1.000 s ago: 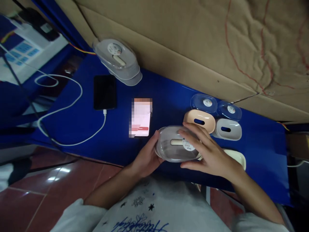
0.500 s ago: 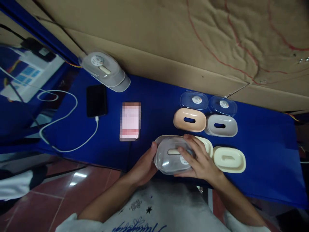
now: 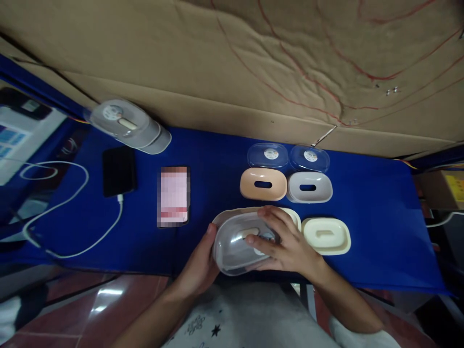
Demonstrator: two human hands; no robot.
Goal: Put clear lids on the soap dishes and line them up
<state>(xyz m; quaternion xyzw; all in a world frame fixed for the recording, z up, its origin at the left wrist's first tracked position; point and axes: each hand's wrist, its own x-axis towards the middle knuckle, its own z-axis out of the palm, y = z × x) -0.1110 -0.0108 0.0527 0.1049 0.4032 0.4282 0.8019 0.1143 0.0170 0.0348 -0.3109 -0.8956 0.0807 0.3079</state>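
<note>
Between my two hands is a soap box with a clear lid (image 3: 232, 251), held above the table's near edge. My left hand (image 3: 201, 256) wraps around its left side, thumb at the rim. Across the right end of the lid, my right hand (image 3: 290, 241) grips with bent fingers, partly covering a round sticker. The lid sits tilted over the box. Just right of my hands lies a cream soap dish (image 3: 326, 236); another cream one (image 3: 295, 217) is partly hidden behind my right hand. Beyond stand an orange soap box base (image 3: 250, 186) and a grey one (image 3: 321, 189), each with a slot.
Two clear lids (image 3: 253, 157) (image 3: 321, 162) lie by the cardboard wall (image 3: 203, 113). At the left are stacked grey lidded boxes (image 3: 145, 137), a black power bank (image 3: 119, 171) with a white cable (image 3: 105, 241), and a phone (image 3: 174, 195). A blue cloth (image 3: 384, 227) covers the table.
My view has shifted, so the table things appear farther left. The clear lid has tipped more against the box in my hands. Both hands keep their hold.
</note>
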